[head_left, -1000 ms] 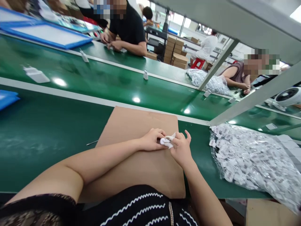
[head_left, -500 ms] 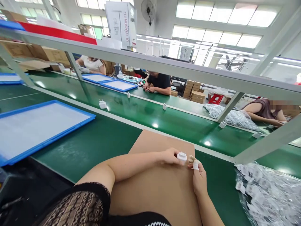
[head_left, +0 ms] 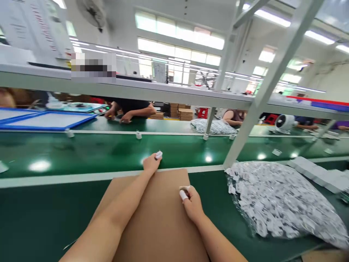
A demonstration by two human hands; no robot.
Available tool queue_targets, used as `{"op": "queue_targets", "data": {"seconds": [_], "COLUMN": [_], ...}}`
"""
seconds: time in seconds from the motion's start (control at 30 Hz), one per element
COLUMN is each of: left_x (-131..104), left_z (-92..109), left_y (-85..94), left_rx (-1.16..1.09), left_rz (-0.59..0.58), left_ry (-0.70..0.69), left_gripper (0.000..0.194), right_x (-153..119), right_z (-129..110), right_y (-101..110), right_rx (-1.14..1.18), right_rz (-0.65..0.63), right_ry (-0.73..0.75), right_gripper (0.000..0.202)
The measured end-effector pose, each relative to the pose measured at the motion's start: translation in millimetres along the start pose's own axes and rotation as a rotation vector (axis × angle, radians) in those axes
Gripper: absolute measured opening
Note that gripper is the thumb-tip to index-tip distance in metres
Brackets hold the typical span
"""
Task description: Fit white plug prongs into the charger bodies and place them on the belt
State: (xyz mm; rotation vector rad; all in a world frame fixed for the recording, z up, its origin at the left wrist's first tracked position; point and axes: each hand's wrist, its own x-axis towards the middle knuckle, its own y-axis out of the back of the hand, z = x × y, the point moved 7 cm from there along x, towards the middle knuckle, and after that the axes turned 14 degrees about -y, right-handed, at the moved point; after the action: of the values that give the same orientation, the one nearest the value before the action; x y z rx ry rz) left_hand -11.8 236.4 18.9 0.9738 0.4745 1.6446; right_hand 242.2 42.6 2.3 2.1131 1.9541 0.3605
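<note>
Out over the near edge of the green conveyor belt, my left hand (head_left: 151, 162) is closed around a white plug-in charger (head_left: 158, 155). My right hand (head_left: 193, 203) hangs above the right side of a brown cardboard sheet (head_left: 160, 218), its fingers curled and pinched together. White tape wraps its thumb, and a beige covering shows on a finger. Whether something small sits between those fingers I cannot make out. More white chargers stand along the far side of the belt, one charger (head_left: 139, 135) straight ahead.
A clear bag of small white parts (head_left: 278, 200) lies to my right, beside white boxes (head_left: 319, 173). A slanted metal post (head_left: 245, 131) rises from the bench and a shelf rail (head_left: 174, 92) crosses ahead. Co-workers sit across the belt near blue-framed trays (head_left: 54, 120).
My left hand has reached forward from the cardboard to the belt, carrying the charger. My right hand stays back over the cardboard. The view has turned to the right.
</note>
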Motion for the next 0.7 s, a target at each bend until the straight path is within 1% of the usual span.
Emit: {"op": "queue_targets", "data": {"seconds": [0.13,0.2,0.23,0.3,0.33,0.37,0.43,0.5,0.53,0.57,0.6,0.63,0.7], "left_x": [2,2,2,1,-1,-3,-6,-7,-6,-4,-3,-1,0], "left_z": [-22,-27,-28,-25,-21,-17,-6,4,9,13,18,22,31], "left_y": [-6.3,-8.5,-7.9,-2.7,1.4,5.9,15.3,26.5,31.8,34.8,35.7,34.3,24.9], "left_rx": [0.098,0.129,0.144,0.165,0.165,0.156,0.114,0.06,0.034,0.011,-0.01,-0.027,-0.056], "left_rz": [-0.027,-0.021,0.01,0.135,0.214,0.293,0.416,0.51,0.537,0.524,0.482,0.419,0.259], "left_ry": [0.054,0.076,0.083,0.078,0.062,0.034,-0.046,-0.138,-0.186,-0.24,-0.291,-0.337,-0.406], "left_gripper": [0.046,0.057,0.067,0.088,0.095,0.097,0.089,0.077,0.07,0.063,0.056,0.049,0.034], "right_x": [-4,-7,-8,-11,-12,-13,-14,-12,-11,-9,-8,-7,-6], "right_z": [-4,-7,-8,-11,-12,-12,-13,-14,-15,-16,-17,-17,-15], "right_y": [-3,-4,-4,-4,-4,-3,-1,0,0,0,-1,-1,-2], "right_rx": [-0.061,-0.095,-0.108,-0.133,-0.142,-0.148,-0.164,-0.186,-0.2,-0.214,-0.227,-0.236,-0.24], "right_rz": [-0.013,-0.029,-0.039,-0.063,-0.071,-0.075,-0.079,-0.093,-0.102,-0.111,-0.121,-0.13,-0.143], "right_ry": [0.013,0.022,0.027,0.04,0.045,0.051,0.063,0.076,0.082,0.086,0.087,0.085,0.076], "right_gripper": [0.025,0.023,0.023,0.022,0.022,0.023,0.023,0.025,0.026,0.026,0.027,0.028,0.028]}}
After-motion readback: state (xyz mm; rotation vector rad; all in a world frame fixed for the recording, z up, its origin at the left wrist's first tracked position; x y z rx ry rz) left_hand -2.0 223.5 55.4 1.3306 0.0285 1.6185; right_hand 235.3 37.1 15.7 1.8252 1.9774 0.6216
